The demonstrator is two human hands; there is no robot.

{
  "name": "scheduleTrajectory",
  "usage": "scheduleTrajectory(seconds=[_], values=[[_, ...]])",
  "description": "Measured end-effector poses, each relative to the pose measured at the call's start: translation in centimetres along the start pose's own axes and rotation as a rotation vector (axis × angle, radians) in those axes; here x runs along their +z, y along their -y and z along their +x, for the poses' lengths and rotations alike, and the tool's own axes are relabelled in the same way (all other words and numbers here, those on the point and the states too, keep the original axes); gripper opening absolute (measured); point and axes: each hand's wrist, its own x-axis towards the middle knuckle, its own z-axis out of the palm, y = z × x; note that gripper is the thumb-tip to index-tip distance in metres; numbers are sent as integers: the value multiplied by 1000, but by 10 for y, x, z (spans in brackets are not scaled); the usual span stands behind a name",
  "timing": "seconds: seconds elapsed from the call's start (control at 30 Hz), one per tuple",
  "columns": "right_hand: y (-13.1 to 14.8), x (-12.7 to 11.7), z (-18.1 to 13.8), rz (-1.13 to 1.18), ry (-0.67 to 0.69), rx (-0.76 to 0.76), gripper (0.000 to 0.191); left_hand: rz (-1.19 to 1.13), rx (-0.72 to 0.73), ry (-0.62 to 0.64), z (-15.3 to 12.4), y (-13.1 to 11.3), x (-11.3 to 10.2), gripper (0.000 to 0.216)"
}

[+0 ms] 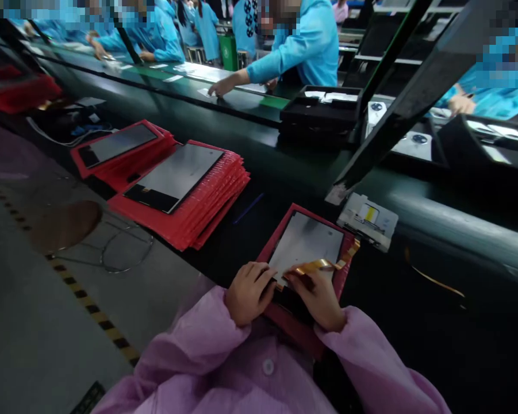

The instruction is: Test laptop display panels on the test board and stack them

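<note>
Black tray [313, 118] holds white pieces [340, 97]; right hand [318, 294] pinches gold ribbon [314, 267], left hand [248, 292] at panel [307, 238], grip unclear.

Grey floor [17, 310] with black-and-yellow striped tape [93, 309], round brown stool [66, 226], green bin [228, 53] farther back

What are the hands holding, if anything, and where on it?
Right hand pinches the gold ribbon cable near its panel-side end. Left hand is at the near edge of the panel; grip unclear.
</note>
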Motion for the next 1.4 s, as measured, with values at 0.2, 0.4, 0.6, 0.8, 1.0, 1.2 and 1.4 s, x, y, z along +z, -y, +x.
scheduleTrajectory(seconds=[0.2, 0.4, 0.6, 0.8, 1.0, 1.2, 1.4], values=[[2, -1, 0, 2, -32, -50, 30, 30, 111, 47, 2, 1, -3, 22], [4, -2, -1, -10, 11, -35, 24, -2, 167, 95, 0, 5, -3, 18], [3, -3, -2, -17, 1, -66, 25, 24, 248, 105, 3, 6, -3, 16], [5, -3, -2, -18, -22, -83, 25, 24, 286, 90, 4, 7, -3, 14], [7, -3, -3, -50, -20, -89, 23, -32, 336, 14, 0, 11, -3, 7], [11, -1, -6, -125, 34, -138, 21, -48, 350, -49, -3, 12, -1, 5], [10, 1, -6, -204, 42, -239, 21, -55, 346, -31, -5, 13, 0, 6]])
